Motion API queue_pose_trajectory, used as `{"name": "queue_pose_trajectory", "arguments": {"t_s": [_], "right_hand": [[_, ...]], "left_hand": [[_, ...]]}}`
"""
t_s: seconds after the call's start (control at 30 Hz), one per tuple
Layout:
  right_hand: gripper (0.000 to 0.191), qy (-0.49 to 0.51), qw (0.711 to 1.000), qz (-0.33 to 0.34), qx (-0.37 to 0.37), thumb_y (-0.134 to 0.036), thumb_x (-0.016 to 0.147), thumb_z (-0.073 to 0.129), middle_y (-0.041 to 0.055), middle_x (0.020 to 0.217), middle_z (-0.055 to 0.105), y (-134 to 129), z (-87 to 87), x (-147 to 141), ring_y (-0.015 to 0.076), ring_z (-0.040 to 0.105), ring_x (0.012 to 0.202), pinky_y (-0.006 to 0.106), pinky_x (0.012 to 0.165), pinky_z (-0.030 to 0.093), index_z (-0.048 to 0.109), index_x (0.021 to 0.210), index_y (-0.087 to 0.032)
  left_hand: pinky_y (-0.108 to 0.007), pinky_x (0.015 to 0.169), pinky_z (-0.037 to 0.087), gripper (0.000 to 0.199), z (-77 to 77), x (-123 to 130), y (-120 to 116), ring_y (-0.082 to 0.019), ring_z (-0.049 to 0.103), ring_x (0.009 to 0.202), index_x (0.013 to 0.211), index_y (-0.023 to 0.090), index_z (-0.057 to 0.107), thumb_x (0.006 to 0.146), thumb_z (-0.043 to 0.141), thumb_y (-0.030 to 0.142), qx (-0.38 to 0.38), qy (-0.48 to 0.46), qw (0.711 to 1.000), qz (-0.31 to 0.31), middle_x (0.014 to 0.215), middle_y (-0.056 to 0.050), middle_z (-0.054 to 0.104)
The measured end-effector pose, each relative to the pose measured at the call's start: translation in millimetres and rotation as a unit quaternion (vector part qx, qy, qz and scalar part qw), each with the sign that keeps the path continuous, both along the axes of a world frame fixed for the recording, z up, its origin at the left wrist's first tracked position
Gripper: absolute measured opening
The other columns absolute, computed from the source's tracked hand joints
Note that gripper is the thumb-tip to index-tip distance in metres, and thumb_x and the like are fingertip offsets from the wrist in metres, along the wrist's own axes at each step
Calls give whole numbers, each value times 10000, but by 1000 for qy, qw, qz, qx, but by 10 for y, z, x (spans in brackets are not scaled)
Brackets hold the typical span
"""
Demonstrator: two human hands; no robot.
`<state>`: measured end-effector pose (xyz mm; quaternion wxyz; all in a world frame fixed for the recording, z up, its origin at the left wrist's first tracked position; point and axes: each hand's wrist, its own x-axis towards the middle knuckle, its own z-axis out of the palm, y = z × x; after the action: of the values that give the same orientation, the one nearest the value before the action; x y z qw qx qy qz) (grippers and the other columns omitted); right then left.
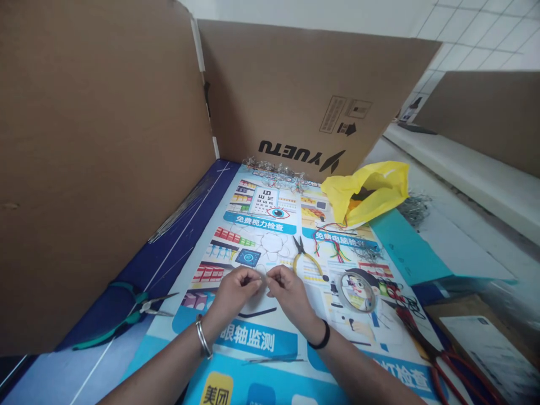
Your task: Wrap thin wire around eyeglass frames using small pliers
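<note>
My left hand [240, 287] and my right hand [287, 289] meet over the printed poster sheet [265, 340], fingertips pinched close together. Between them is a thin wire [261, 270], of which a small pale loop shows; the fingers hide the rest. Just beyond lies a flower-like outline of thin wire [273, 244]. Yellow-handled pliers [307, 261] rest past my right hand, jaws pointing away. A roll of clear tape [358, 292] lies to the right. Several straight wires [276, 360] lie on the poster between my forearms.
Green-handled pliers [130, 312] lie open at left, near loose wires [181, 211]. Cardboard walls [105, 169] stand left and behind. A yellow bag [371, 188], coloured cords [337, 250] and wire tangles [280, 174] lie farther back. Red-handled scissors [447, 360] lie at right.
</note>
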<state>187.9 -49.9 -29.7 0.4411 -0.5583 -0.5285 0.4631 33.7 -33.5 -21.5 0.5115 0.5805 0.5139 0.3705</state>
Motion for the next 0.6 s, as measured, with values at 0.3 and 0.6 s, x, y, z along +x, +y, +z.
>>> {"name": "queue_pose_trajectory", "arguments": {"t_s": [0.3,0.6], "right_hand": [[85,-10,1000,10,11,-277,766,547,-40,647,529,-3,-33,-10,104,528,550,239,527,469,540,750,-194],[39,-72,996,26,43,-215,751,533,-33,643,551,-24,-22,-5,114,510,588,234,535,418,557,729,-195]], "left_hand": [[-258,604,417,102,27,5,-25,-155,541,631,685,188,621,734,574,264,6,-19,1000,-4,660,-6,603],[-248,605,411,110,98,1,-35,-151,541,615,700,211,655,746,563,249,24,-21,999,-36,623,11,600]]}}
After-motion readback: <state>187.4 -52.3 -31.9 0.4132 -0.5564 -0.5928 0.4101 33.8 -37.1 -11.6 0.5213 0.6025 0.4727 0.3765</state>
